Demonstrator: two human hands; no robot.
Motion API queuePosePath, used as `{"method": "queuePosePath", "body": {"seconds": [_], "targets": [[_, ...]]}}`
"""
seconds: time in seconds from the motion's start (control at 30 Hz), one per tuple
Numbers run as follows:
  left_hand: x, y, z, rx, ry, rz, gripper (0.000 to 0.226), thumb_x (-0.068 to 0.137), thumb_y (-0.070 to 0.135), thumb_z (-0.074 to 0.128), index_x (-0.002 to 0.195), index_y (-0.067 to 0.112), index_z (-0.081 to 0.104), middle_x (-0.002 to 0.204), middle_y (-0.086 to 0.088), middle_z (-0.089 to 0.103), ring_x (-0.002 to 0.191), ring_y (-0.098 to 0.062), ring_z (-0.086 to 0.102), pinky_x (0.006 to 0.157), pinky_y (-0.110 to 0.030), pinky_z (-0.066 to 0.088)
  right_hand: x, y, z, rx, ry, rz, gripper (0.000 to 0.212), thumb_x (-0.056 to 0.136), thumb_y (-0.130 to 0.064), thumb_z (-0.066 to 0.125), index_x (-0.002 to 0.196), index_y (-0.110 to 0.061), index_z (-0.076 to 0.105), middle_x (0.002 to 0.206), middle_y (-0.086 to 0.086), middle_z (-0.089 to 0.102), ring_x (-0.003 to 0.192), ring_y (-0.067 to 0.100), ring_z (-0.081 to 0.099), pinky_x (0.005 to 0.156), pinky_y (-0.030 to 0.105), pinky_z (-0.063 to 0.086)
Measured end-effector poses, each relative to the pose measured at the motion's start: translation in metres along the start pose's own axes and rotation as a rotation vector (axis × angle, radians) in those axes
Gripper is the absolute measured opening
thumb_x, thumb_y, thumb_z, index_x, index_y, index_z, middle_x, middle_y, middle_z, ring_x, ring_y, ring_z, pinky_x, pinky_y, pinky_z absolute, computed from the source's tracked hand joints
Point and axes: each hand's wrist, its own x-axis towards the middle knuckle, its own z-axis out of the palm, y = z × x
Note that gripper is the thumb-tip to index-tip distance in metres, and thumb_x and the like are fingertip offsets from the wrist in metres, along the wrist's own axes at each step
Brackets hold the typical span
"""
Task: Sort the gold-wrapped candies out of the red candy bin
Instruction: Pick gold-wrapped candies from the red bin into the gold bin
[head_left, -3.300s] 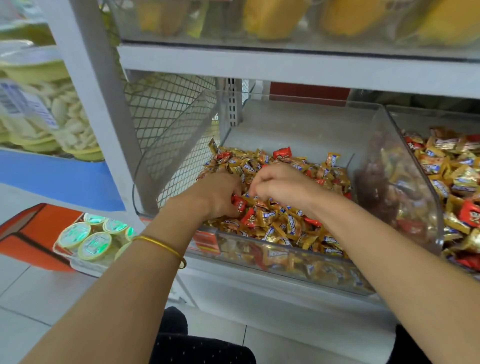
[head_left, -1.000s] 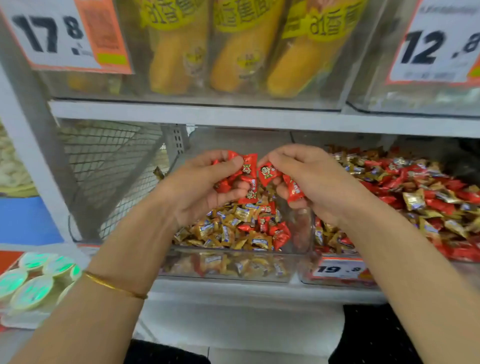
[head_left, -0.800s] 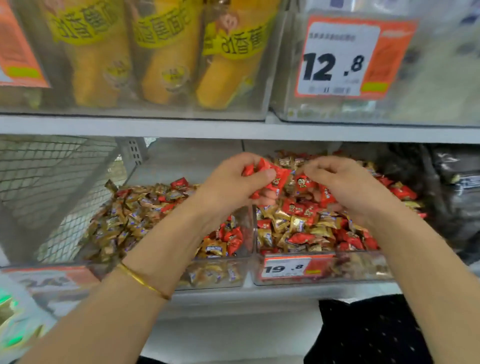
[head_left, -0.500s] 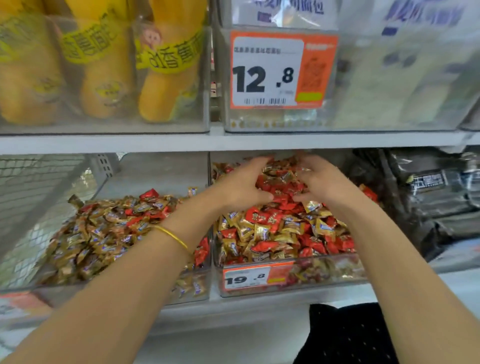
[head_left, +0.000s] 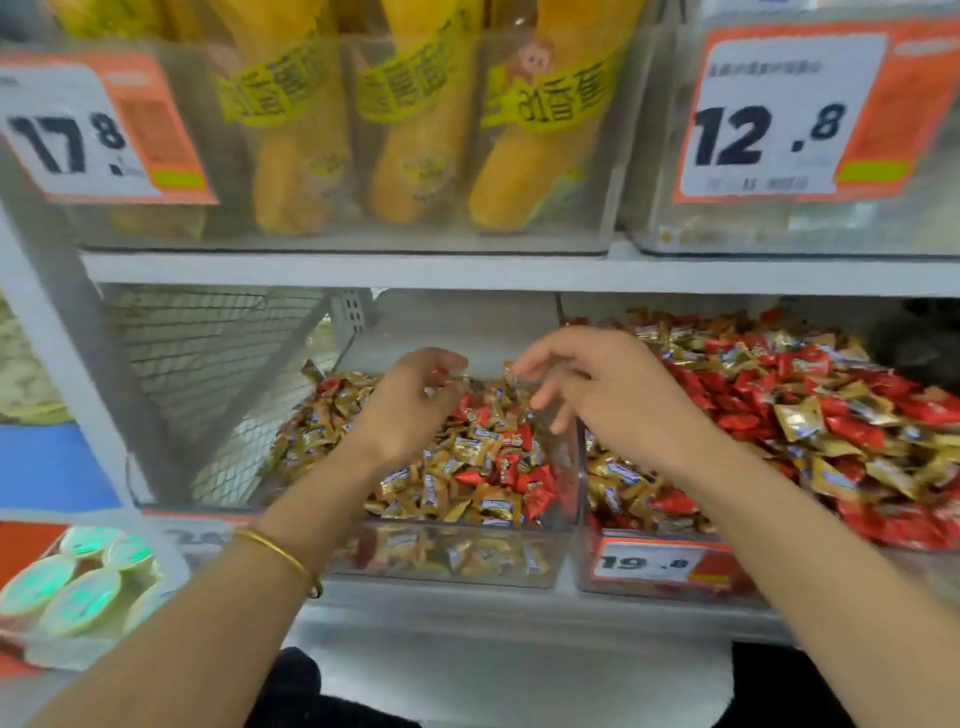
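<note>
Fingers (head_left: 447, 364) of the left hand (head_left: 410, 405) curl around a few small candies (head_left: 452, 376), their wrappers blurred, above the mostly gold bin (head_left: 457, 556). The right hand (head_left: 613, 395) pinches a gold-wrapped candy (head_left: 511, 370) between thumb and forefinger, other fingers spread, beside the red candy bin (head_left: 670, 566), where gold pieces (head_left: 797, 421) lie mixed in.

Upper shelf (head_left: 467, 270): yellow packs (head_left: 410, 130) in clear bin (head_left: 337, 241); tag 17.8 (head_left: 78, 130) left, tag 12.8 (head_left: 779, 114) right. Below: mesh panel (head_left: 208, 364) left, tag 19.8 (head_left: 644, 564) near right, dark packets (head_left: 914, 338) far right. Green-lidded cups (head_left: 78, 582) near left, blue panel (head_left: 47, 462) above them.
</note>
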Motion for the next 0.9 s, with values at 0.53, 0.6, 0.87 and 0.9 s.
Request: {"method": "queuePosePath", "body": {"seconds": [0.53, 0.6, 0.87, 0.9], "targets": [[-0.007, -0.129, -0.114, 0.108, 0.015, -0.322, 0.06, 0.089, -0.008, 0.046, 0.143, 0.007, 0.025, 0.144, -0.016, 0.034, 0.128, -0.026, 0.041, 0.1, -0.033, 0.04, 0.213, -0.001, 0.243, -0.564, -0.345, -0.138, 0.042, 0.094, -0.004, 0.047, 0.133, -0.019, 0.051, 0.138, 0.014, 0.049, 0.122, 0.032, 0.049, 0.1, 0.036, 0.043], [-0.005, -0.132, -0.114, 0.086, 0.008, -0.318, 0.062, 0.089, -0.007, 0.048, 0.144, 0.007, 0.023, 0.145, -0.015, 0.032, 0.13, -0.026, 0.04, 0.101, -0.031, 0.038, 0.215, 0.002, 0.251, -0.629, -0.334, -0.169, 0.039, 0.091, -0.004, 0.051, 0.127, -0.019, 0.056, 0.131, 0.013, 0.054, 0.118, 0.031, 0.052, 0.098, 0.037, 0.045], [-0.004, -0.13, -0.116, 0.056, -0.004, -0.364, 0.064, 0.088, -0.008, 0.046, 0.144, 0.014, 0.025, 0.145, -0.015, 0.035, 0.13, -0.025, 0.039, 0.09, -0.025, 0.04, 0.184, -0.018, 0.198, -0.014, -0.401, 0.002, 0.025, 0.075, -0.002, 0.073, 0.098, -0.01, 0.066, 0.087, -0.002, 0.061, 0.083, 0.012, 0.057, 0.07, 0.019, 0.047], [-0.005, -0.127, -0.116, 0.056, -0.006, -0.36, 0.063, 0.089, -0.008, 0.045, 0.144, 0.014, 0.025, 0.145, -0.015, 0.035, 0.129, -0.025, 0.041, 0.087, -0.024, 0.04, 0.18, -0.019, 0.188, 0.043, -0.351, 0.038, 0.022, 0.077, -0.001, 0.071, 0.096, -0.01, 0.065, 0.089, 0.0, 0.062, 0.083, 0.013, 0.059, 0.071, 0.021, 0.048]]}}
